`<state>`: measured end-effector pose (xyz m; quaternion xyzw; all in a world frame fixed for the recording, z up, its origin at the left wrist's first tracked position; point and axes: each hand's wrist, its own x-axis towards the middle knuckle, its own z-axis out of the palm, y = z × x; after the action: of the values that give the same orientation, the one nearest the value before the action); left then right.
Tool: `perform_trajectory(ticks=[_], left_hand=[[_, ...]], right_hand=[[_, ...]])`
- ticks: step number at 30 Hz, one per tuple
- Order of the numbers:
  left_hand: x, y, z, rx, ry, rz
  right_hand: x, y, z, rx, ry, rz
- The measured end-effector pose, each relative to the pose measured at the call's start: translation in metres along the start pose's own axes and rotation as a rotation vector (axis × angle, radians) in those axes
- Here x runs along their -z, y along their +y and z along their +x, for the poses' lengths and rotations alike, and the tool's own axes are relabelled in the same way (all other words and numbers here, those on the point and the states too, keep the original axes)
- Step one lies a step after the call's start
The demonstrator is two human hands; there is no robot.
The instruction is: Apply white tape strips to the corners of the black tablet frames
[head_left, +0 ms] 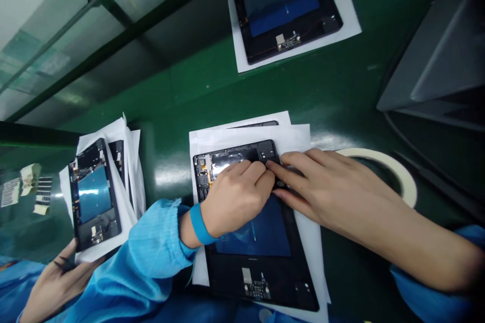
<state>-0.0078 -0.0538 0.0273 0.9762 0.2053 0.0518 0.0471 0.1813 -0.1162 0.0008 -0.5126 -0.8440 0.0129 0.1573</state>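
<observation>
An opened tablet (299, 262) lies on white sheets in front of me, its circuit parts and dark blue battery area exposed. My left hand (238, 192), with a blue band at the wrist, is closed in a pinch over the tablet's upper right part. From the right, my right hand (322, 181) reaches to the same edge, its thumb and index fingertips drawn close together at the left fingertips. Whatever the fingers hold is too small or hidden to make out. Part of another tablet (257, 124) shows under the top sheet.
Another opened tablet (288, 10) rests on white paper at the back. A roll of cream tape (408, 181) and a grey box-like object (435, 55) stand right. At left, another person's hand (56, 282) touches a stack of tablets (93, 197) and sheets.
</observation>
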Motion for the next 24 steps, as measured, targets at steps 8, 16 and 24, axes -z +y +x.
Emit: perform_trajectory(ticks=[8,16,24], left_hand=[[-0.005,-0.005,-0.009,0.17,0.102,-0.187],[-0.008,-0.009,-0.009,0.18,0.139,-0.269],[-0.006,-0.003,-0.006,0.157,0.082,-0.287]], right_hand=[[-0.002,0.006,-0.003,0.042,0.062,0.042],[0.002,0.008,-0.003,0.05,0.068,0.055],[-0.003,0.013,-0.005,-0.007,0.118,0.174]])
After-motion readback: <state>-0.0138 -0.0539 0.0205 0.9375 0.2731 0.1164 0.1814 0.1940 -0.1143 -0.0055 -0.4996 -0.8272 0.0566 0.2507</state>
